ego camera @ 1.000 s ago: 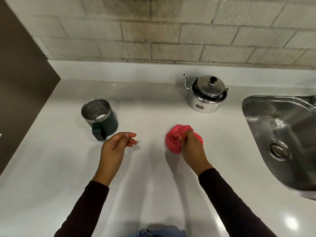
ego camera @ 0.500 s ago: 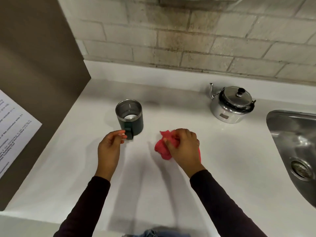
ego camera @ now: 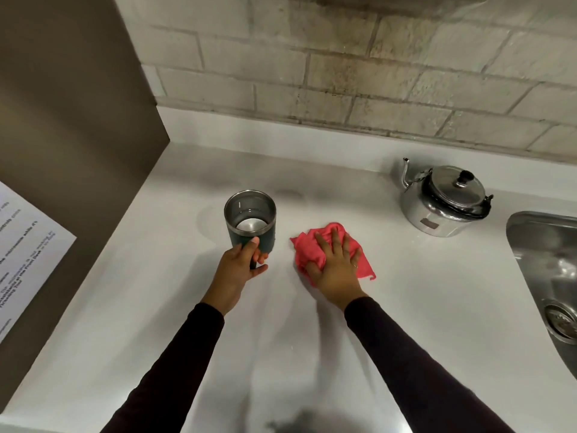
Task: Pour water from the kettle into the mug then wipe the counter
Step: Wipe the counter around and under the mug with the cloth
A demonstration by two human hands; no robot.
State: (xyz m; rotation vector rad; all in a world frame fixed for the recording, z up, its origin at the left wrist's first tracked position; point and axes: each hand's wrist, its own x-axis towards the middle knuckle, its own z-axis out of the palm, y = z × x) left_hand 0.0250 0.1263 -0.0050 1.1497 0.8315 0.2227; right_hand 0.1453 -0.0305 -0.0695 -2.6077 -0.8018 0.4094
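Note:
A dark green mug (ego camera: 249, 218) with a steel inside stands on the white counter (ego camera: 421, 292), left of centre. My left hand (ego camera: 239, 265) is wrapped around its handle, thumb against the mug's side. To its right lies a pink cloth (ego camera: 359, 260), and my right hand (ego camera: 335, 264) presses flat on it with fingers spread. A steel kettle (ego camera: 443, 203) with a black knob on its lid sits upright at the back right, spout pointing left, apart from both hands.
A steel sink (ego camera: 543, 276) with a drain is sunk into the counter at the right edge. A brown panel (ego camera: 62, 135) with a printed paper sheet (ego camera: 22, 248) bounds the left side. A tiled wall (ego camera: 343, 73) runs behind.
My left hand has reached the mug and closed on its handle. My right hand has spread flat on the cloth, which has moved left toward the mug. The view shifted left.

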